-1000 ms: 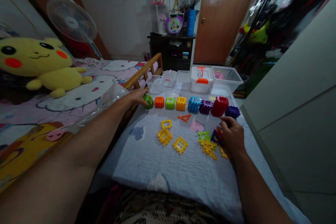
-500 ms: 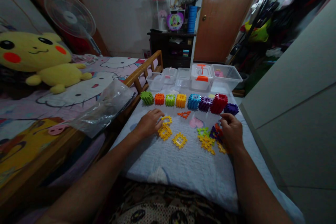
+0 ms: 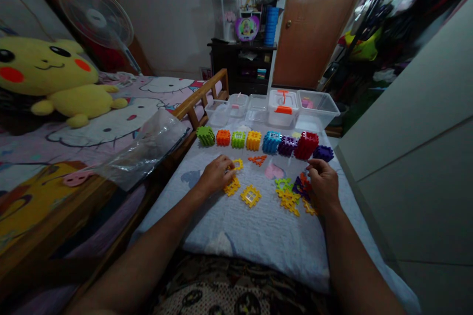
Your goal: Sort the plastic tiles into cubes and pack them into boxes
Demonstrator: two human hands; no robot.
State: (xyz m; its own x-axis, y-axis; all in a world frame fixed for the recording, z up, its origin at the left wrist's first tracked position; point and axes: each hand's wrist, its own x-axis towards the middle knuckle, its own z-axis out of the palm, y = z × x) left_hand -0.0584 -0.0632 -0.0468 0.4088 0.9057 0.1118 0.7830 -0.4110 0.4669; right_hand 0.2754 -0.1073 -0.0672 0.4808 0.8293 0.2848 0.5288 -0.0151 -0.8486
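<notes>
A row of plastic block cubes stands on the pale blue pad [image 3: 258,236]: green cube [image 3: 206,135], orange cube [image 3: 223,137], light green cube [image 3: 238,139], yellow cube [image 3: 253,140], blue cube [image 3: 272,141], purple cube [image 3: 287,145], red cube [image 3: 307,144] and dark purple cube [image 3: 322,153]. My left hand [image 3: 216,175] rests with curled fingers on yellow flat pieces [image 3: 232,184], touching a yellow ring piece [image 3: 238,164]. My right hand [image 3: 322,183] is curled over a pile of loose pieces [image 3: 293,196]. Another yellow square piece [image 3: 251,195] lies between my hands.
Clear plastic boxes [image 3: 318,106] and a lidded tub [image 3: 283,108] stand behind the cubes. An orange triangle piece [image 3: 258,160] lies on the pad. A clear plastic bag [image 3: 148,147] lies over the wooden bed rail [image 3: 201,96]. A yellow plush toy [image 3: 55,78] and a fan [image 3: 94,15] are left.
My left hand left the green cube at the row's end and came back to the yellow flat pieces, where its fingers have closed. My right hand stayed on the loose pile.
</notes>
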